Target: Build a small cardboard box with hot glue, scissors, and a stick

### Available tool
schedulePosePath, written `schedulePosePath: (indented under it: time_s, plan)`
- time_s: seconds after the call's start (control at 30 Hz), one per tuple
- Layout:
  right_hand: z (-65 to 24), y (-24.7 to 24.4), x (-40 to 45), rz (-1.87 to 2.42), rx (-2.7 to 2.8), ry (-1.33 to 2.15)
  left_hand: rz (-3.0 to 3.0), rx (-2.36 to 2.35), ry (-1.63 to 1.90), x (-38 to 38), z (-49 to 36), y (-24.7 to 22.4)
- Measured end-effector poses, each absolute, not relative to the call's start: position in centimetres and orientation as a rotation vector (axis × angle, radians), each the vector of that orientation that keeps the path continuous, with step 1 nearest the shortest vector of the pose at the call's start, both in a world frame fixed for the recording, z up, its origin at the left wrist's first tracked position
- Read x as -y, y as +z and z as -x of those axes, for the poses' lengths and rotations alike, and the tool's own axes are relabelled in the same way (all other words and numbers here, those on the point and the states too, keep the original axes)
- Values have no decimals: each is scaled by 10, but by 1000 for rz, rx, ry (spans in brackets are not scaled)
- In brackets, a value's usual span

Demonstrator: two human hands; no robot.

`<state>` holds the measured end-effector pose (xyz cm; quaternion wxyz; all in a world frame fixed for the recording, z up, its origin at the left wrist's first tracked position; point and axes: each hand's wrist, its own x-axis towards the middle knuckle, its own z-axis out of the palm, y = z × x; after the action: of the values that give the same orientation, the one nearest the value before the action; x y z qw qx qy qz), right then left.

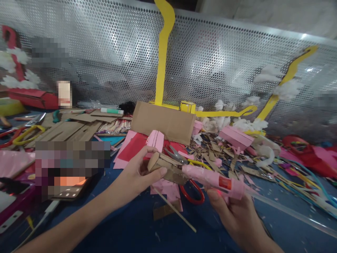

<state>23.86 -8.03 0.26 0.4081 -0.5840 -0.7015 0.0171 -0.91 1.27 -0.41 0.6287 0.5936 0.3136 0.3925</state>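
My left hand (147,170) pinches a small folded cardboard piece (168,168) at the middle of the view, thumb in front. In my right hand (234,211) is a pink glue gun (207,177) with a clear glue stick (289,212) reaching out of its back. The gun's nozzle points left and is at the right end of the cardboard piece; whether they touch is not clear. Scissors with a red and yellow handle (196,196) lie behind and below the piece. Under it are pink paper scraps (170,191) and a thin stick (176,211).
Behind stand a cardboard panel (163,121) and a tall yellow strip (162,59), before a perforated metal screen (113,45). Cardboard scraps (213,153) and a pink box (235,137) lie right. Cardboard sheets (63,131), yellow-handled scissors (28,135) and a white cable (47,212) are left.
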Motion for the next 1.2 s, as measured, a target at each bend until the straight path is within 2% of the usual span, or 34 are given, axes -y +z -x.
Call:
schedulePosePath:
  time_s: [0.4, 1.2]
  plan:
    - [-237, 6, 80, 1441, 1805, 82, -1376, -717, 889, -11, 10, -4]
    - [-237, 9, 79, 1428, 1903, -75, -1379, -702, 875, -13, 9, -4]
